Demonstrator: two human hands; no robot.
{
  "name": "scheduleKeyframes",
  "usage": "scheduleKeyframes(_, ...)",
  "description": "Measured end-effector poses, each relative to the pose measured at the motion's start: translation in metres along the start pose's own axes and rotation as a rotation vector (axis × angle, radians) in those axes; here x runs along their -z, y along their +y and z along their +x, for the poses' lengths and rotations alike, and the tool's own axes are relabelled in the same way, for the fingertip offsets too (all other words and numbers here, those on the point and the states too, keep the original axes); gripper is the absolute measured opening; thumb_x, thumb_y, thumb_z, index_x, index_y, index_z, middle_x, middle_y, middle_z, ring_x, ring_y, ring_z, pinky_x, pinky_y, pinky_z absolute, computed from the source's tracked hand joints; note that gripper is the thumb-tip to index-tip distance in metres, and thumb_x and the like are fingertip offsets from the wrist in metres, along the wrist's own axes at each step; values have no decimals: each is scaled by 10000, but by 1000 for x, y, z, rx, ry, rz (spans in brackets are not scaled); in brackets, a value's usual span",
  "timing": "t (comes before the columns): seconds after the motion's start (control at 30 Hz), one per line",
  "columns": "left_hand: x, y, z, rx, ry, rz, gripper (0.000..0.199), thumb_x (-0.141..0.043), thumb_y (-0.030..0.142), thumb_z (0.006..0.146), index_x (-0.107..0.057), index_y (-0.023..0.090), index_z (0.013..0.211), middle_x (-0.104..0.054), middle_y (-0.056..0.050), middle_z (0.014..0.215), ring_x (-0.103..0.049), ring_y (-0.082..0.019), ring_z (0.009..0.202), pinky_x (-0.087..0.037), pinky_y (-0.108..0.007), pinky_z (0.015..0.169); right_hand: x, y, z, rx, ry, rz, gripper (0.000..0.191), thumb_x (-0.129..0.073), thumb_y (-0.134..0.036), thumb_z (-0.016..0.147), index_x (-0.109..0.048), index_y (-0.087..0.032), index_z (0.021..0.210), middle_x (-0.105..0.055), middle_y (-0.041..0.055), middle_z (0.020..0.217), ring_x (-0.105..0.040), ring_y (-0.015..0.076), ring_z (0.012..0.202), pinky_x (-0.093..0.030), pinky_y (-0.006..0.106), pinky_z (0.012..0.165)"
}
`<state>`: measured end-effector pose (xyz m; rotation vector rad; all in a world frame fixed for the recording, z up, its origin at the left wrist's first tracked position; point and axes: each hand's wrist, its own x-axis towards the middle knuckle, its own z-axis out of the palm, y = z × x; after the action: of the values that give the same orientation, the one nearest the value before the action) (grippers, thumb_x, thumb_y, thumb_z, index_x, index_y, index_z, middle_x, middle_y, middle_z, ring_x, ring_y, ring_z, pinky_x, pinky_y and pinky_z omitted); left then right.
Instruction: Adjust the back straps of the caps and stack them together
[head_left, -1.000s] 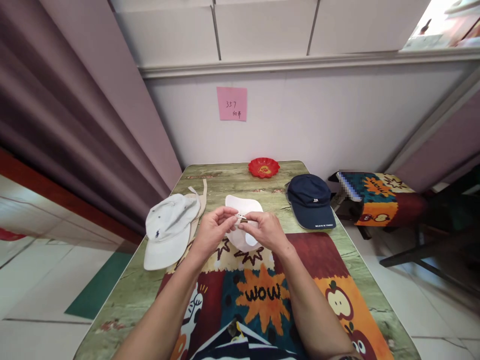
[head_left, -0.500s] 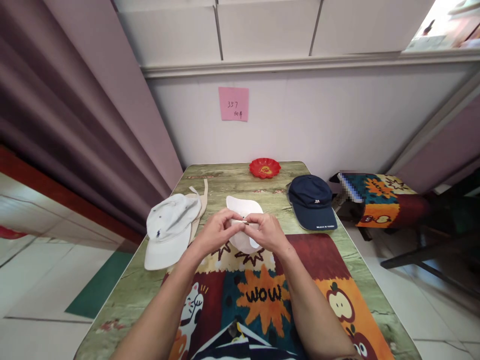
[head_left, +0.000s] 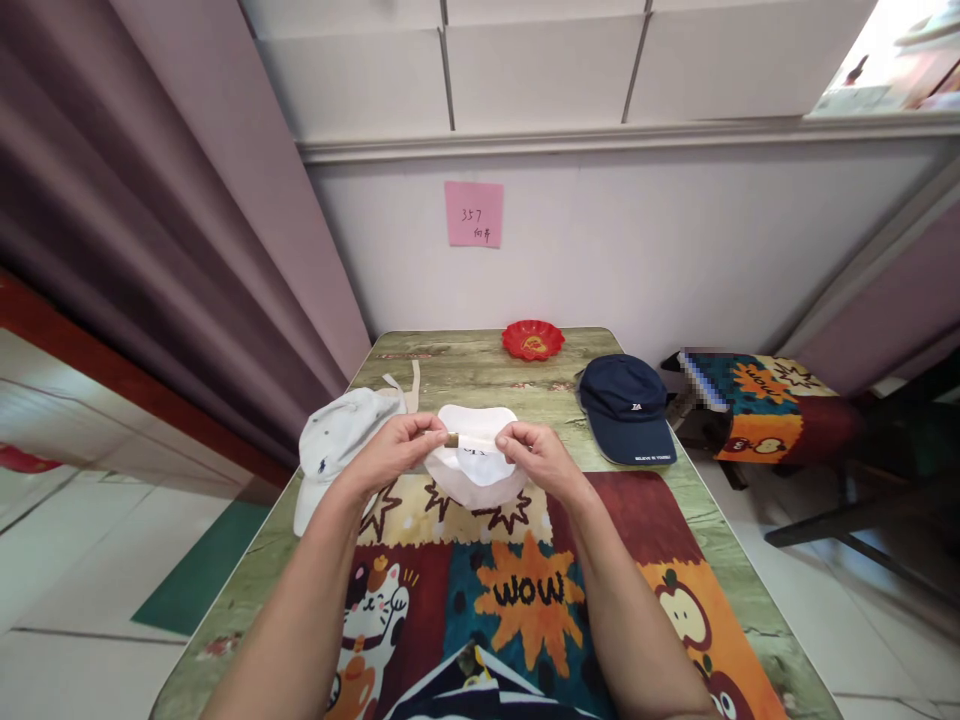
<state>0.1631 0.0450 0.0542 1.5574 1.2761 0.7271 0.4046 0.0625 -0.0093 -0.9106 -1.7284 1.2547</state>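
A white cap point(head_left: 476, 488) lies in front of me, with dark lettering showing through its opening. Stretched between my two hands is its white strap point(head_left: 478, 440), which carries a brass-coloured buckle point(head_left: 452, 440). My left hand point(head_left: 405, 442) pinches the strap's left part beside the buckle. With thumb and fingers closed, my right hand point(head_left: 536, 452) grips the other side of the strap. Left of my left hand sits a pale cap point(head_left: 337, 430) with a small dark emblem, partly hidden by my forearm. A navy cap point(head_left: 626, 410) rests to the right.
At the far side of the table point(head_left: 450, 350) stands a red scalloped dish point(head_left: 532, 340). A colourful patterned mat point(head_left: 615, 510) lies under my arms. Pink paper point(head_left: 474, 213) is stuck to the wall behind. A cloth-covered stool point(head_left: 772, 400) stands off the table's right side.
My hands have moved apart from close together, and the strap now spans the gap. More of the white cap and its dark lettering show. The view has shifted slightly.
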Motion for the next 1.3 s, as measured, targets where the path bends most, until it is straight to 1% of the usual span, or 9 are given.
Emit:
scheduleKeyframes(0.13, 4, 0, -1, -123, 76, 196, 300, -620, 484, 817, -672, 199, 737, -663, -51, 810, -581, -196, 749, -441, -270, 663, 6, -3, -5, -51, -155, -67, 339, -727, -468, 770, -694, -162, 912, -660, 8, 829, -546, 135, 728, -390, 217, 633)
scheduleKeyframes(0.27, 0, -6, -1, -252, 156, 390, 245, -640, 446, 803, -696, 221, 721, -636, -99, 1285, -506, -313, 1225, -406, -400, 1003, 11, 1, -8, -107, -285, -288, 367, -854, -371, 605, -727, -178, 890, -672, -10, 789, -554, 144, 712, -388, 212, 622)
scheduleKeyframes(0.4, -7, -7, -3, -211, 46, 255, 270, -584, 441, 861, -662, 201, 763, -689, -61, 890, -610, -218, 856, -473, -297, 767, 10, 3, -7, -154, -247, -263, 128, -764, -273, 701, -718, -159, 737, -598, -36, 618, -531, 118, 622, -360, 204, 582)
scheduleKeyframes(0.5, -6, -4, -4, -145, 14, 48, 286, -610, 458, 847, -611, 186, 758, -548, 18, 654, -478, -122, 580, -364, -215, 541, 12, -3, -9, -116, -205, 14, 213, -776, -338, 712, -693, -145, 749, -594, -34, 648, -513, 103, 604, -356, 198, 557)
scheduleKeyframes(0.7, 0, -1, -9, 18, -159, -429, 430, -765, 570, 676, -637, 170, 767, -572, -7, 611, -463, -104, 491, -329, -217, 465, 15, -13, -17, -105, -63, 504, 359, -847, -424, 641, -656, -171, 810, -643, -6, 696, -541, 114, 564, -388, 214, 525)
scheduleKeyframes(0.83, -6, -6, -11, 100, -345, -472, 521, -862, 582, 482, -707, 140, 710, -645, -71, 616, -555, -157, 504, -407, -253, 468, 14, -13, -16, -90, 30, 589, 371, -854, -447, 627, -635, -188, 778, -657, 5, 679, -550, 127, 538, -399, 229, 508)
scheduleKeyframes(0.97, -12, -8, -11, 154, -392, -443, 450, -909, 423, 420, -738, 154, 738, -704, -83, 676, -622, -199, 556, -490, -283, 498, 13, -14, -14, -99, 38, 569, 360, -858, -428, 626, -631, -193, 774, -658, -2, 674, -549, 126, 529, -405, 235, 512)
scheduleKeyframes(1.1, -13, -12, -8, 149, -343, -437, 308, -864, 371, 553, -750, 145, 728, -726, -97, 675, -655, -203, 548, -528, -297, 543, 15, -15, -15, -85, 18, 567, 368, -862, -433, 624, -653, -187, 799, -661, -4, 676, -563, 122, 546, -414, 227, 527)
scheduleKeyframes(1.3, -14, -10, -9, 2, -14, -717, 397, -783, 534, 646, -746, 172, 804, -746, -108, 727, -730, -336, 836, -581, -412, 742, 21, -5, -21, -91, -204, 668, 524, -857, -522, 591, -716, -139, 919, -722, 43, 778, -622, 138, 607, -458, 225, 555)
